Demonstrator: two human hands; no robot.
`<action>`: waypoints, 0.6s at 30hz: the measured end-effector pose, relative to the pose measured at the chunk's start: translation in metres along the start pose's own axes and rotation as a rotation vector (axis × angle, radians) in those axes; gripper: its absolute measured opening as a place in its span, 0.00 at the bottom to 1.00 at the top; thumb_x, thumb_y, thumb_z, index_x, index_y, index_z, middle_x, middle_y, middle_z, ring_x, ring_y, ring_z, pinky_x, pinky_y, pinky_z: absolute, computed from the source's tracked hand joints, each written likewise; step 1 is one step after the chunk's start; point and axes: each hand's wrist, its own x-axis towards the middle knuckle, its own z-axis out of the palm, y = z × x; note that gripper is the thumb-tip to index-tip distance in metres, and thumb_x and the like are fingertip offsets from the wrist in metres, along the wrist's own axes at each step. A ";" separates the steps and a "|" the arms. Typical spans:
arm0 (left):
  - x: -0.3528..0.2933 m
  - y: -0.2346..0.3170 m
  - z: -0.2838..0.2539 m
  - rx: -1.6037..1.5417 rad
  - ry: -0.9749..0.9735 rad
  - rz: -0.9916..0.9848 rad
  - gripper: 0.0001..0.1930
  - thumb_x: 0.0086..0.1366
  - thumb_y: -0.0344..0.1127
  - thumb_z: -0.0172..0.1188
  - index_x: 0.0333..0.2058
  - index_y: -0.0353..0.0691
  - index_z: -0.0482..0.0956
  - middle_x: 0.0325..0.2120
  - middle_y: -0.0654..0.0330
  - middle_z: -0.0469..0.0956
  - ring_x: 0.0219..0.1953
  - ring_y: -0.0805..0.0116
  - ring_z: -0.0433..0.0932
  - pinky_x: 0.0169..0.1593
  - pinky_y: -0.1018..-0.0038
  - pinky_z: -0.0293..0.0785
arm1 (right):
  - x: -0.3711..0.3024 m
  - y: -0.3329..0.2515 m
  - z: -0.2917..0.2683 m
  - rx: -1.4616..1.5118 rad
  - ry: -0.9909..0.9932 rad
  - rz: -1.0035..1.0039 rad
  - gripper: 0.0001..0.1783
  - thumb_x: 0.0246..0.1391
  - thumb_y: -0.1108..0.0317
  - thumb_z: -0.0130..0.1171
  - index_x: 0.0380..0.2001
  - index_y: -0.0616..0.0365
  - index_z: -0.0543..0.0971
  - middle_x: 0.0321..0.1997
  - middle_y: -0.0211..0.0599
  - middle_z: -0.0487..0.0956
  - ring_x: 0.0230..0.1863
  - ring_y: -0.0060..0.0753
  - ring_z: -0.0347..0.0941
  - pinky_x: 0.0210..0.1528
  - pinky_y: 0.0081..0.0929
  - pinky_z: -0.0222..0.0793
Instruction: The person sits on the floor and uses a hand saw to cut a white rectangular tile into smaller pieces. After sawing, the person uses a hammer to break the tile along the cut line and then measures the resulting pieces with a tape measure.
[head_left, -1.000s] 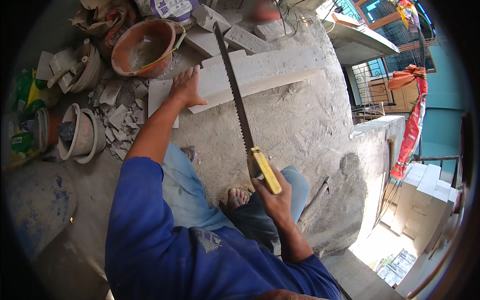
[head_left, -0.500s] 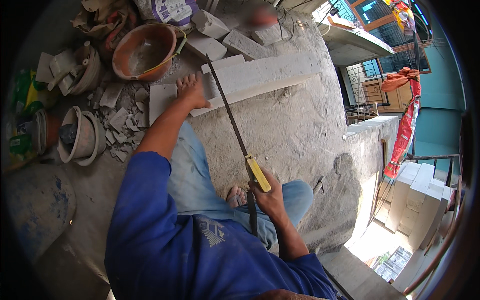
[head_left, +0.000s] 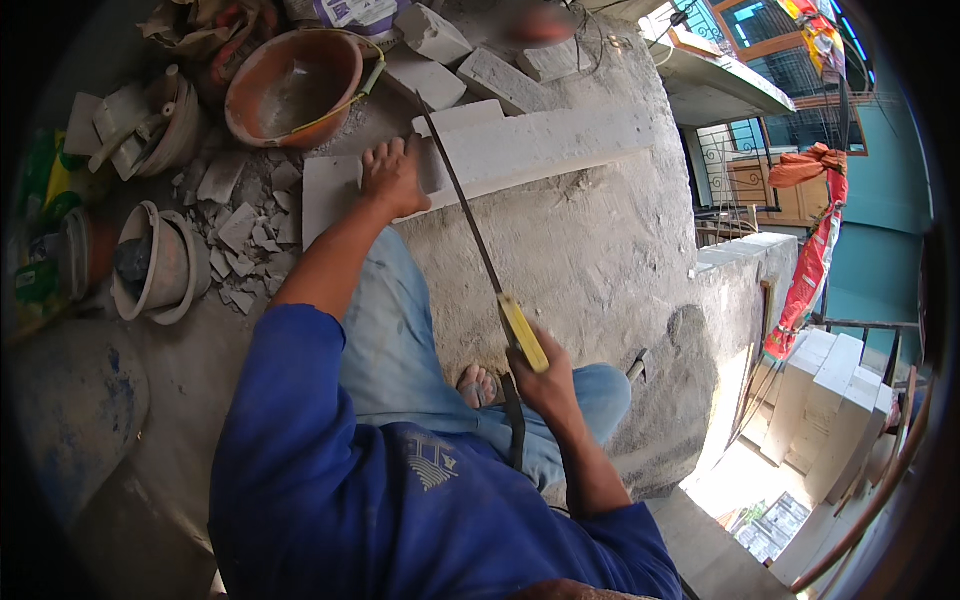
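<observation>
My right hand is closed around the yellow handle of a handsaw. Its long, dark toothed blade slants up and leftward across a pale, lightweight concrete block. At that crossing I cannot tell how deep the teeth sit. My left hand lies on the block just left of the blade, fingers spread and pressing down. Under and left of that hand is another pale block piece. A dark flat strip hangs below my right hand; its kind is unclear.
An orange-brown basin stands at the far left, above broken block rubble. White buckets are beside the rubble. More blocks lie beyond the sawn one. A tool with a dark head lies by my right knee.
My right hand and the saw have moved slightly forward, away from me. My left hand stays pressed on the block. The whole view has shifted a little.
</observation>
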 end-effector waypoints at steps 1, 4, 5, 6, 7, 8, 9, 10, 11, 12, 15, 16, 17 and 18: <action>-0.002 0.001 0.003 -0.004 -0.009 0.002 0.57 0.39 0.47 0.78 0.68 0.41 0.59 0.57 0.51 0.69 0.63 0.48 0.65 0.70 0.54 0.52 | 0.028 -0.007 0.010 -0.032 -0.011 -0.002 0.26 0.57 0.72 0.63 0.59 0.63 0.77 0.45 0.42 0.85 0.49 0.30 0.80 0.53 0.29 0.74; 0.004 0.007 0.003 0.065 0.024 0.004 0.56 0.39 0.48 0.78 0.67 0.38 0.59 0.58 0.50 0.68 0.65 0.48 0.63 0.69 0.53 0.52 | 0.075 -0.019 0.027 -0.038 0.047 -0.103 0.24 0.57 0.69 0.62 0.58 0.60 0.78 0.41 0.51 0.84 0.44 0.47 0.82 0.49 0.35 0.75; 0.011 0.012 0.006 0.141 0.054 -0.007 0.56 0.40 0.49 0.77 0.67 0.37 0.59 0.58 0.50 0.67 0.65 0.48 0.63 0.69 0.52 0.52 | 0.084 -0.022 0.029 -0.020 0.073 -0.156 0.24 0.56 0.68 0.61 0.57 0.58 0.78 0.39 0.55 0.84 0.42 0.56 0.82 0.47 0.38 0.76; 0.008 0.018 0.012 0.206 0.064 -0.014 0.56 0.40 0.49 0.77 0.67 0.36 0.59 0.59 0.49 0.67 0.65 0.49 0.62 0.69 0.52 0.52 | 0.086 -0.021 0.027 0.019 0.059 -0.149 0.24 0.56 0.68 0.61 0.57 0.58 0.78 0.40 0.55 0.83 0.42 0.55 0.82 0.47 0.38 0.76; 0.007 0.016 0.014 0.164 0.069 0.001 0.57 0.40 0.49 0.77 0.67 0.36 0.59 0.59 0.49 0.67 0.66 0.49 0.62 0.68 0.52 0.52 | 0.087 -0.019 0.025 0.057 0.048 -0.140 0.24 0.56 0.68 0.61 0.57 0.59 0.78 0.40 0.55 0.83 0.42 0.55 0.82 0.47 0.38 0.75; 0.005 0.010 0.015 0.122 0.075 0.016 0.57 0.40 0.49 0.77 0.67 0.35 0.58 0.59 0.49 0.66 0.66 0.49 0.61 0.68 0.52 0.52 | 0.086 -0.017 0.023 0.095 0.037 -0.132 0.24 0.56 0.68 0.61 0.57 0.59 0.78 0.40 0.55 0.83 0.42 0.55 0.82 0.48 0.38 0.75; 0.005 0.007 0.012 0.082 0.085 0.026 0.57 0.40 0.49 0.77 0.67 0.34 0.58 0.59 0.49 0.66 0.66 0.49 0.61 0.68 0.52 0.52 | 0.085 -0.017 0.021 0.056 0.014 -0.114 0.24 0.57 0.68 0.62 0.57 0.60 0.78 0.41 0.50 0.84 0.44 0.46 0.81 0.49 0.35 0.75; 0.005 0.008 0.011 0.070 0.058 0.030 0.57 0.40 0.49 0.77 0.68 0.34 0.58 0.59 0.49 0.66 0.66 0.50 0.61 0.68 0.53 0.52 | 0.085 -0.018 0.019 0.017 -0.010 -0.096 0.24 0.58 0.68 0.63 0.58 0.61 0.77 0.42 0.45 0.84 0.45 0.37 0.80 0.50 0.31 0.74; 0.006 0.011 0.011 0.056 0.030 0.033 0.58 0.40 0.49 0.77 0.68 0.35 0.57 0.59 0.50 0.66 0.66 0.50 0.62 0.68 0.53 0.52 | 0.083 -0.019 0.017 -0.024 -0.034 -0.078 0.25 0.58 0.68 0.64 0.59 0.63 0.77 0.43 0.41 0.84 0.47 0.28 0.79 0.51 0.28 0.74; 0.008 0.009 0.011 0.047 0.005 0.027 0.58 0.40 0.48 0.77 0.68 0.35 0.57 0.59 0.50 0.66 0.65 0.50 0.62 0.68 0.54 0.52 | 0.071 -0.022 0.012 -0.008 -0.020 -0.040 0.25 0.59 0.69 0.64 0.59 0.63 0.77 0.44 0.41 0.84 0.47 0.28 0.79 0.51 0.28 0.74; 0.007 0.005 0.011 0.072 0.040 -0.003 0.57 0.40 0.48 0.77 0.68 0.36 0.58 0.58 0.51 0.67 0.64 0.51 0.63 0.68 0.55 0.52 | 0.001 0.009 -0.004 -0.015 -0.021 0.009 0.26 0.58 0.73 0.63 0.60 0.63 0.76 0.50 0.42 0.84 0.51 0.28 0.79 0.55 0.28 0.73; 0.006 0.009 0.011 0.067 0.044 0.001 0.57 0.40 0.48 0.77 0.68 0.37 0.58 0.58 0.51 0.67 0.64 0.51 0.64 0.68 0.55 0.52 | -0.030 0.010 -0.009 0.023 0.004 0.021 0.26 0.58 0.74 0.63 0.61 0.63 0.76 0.51 0.42 0.84 0.53 0.29 0.79 0.56 0.28 0.73; 0.006 0.010 0.008 0.063 0.051 0.004 0.56 0.40 0.48 0.77 0.68 0.37 0.58 0.57 0.51 0.67 0.64 0.52 0.64 0.68 0.56 0.53 | -0.047 0.006 -0.013 0.061 0.028 0.030 0.26 0.58 0.75 0.63 0.61 0.63 0.76 0.52 0.43 0.84 0.54 0.29 0.79 0.58 0.28 0.72; 0.005 0.012 0.006 0.067 0.053 0.006 0.56 0.40 0.47 0.77 0.68 0.37 0.58 0.57 0.51 0.68 0.63 0.52 0.65 0.67 0.56 0.53 | -0.043 0.007 -0.014 0.053 0.019 0.008 0.26 0.58 0.75 0.63 0.61 0.63 0.76 0.53 0.43 0.84 0.55 0.29 0.79 0.58 0.28 0.72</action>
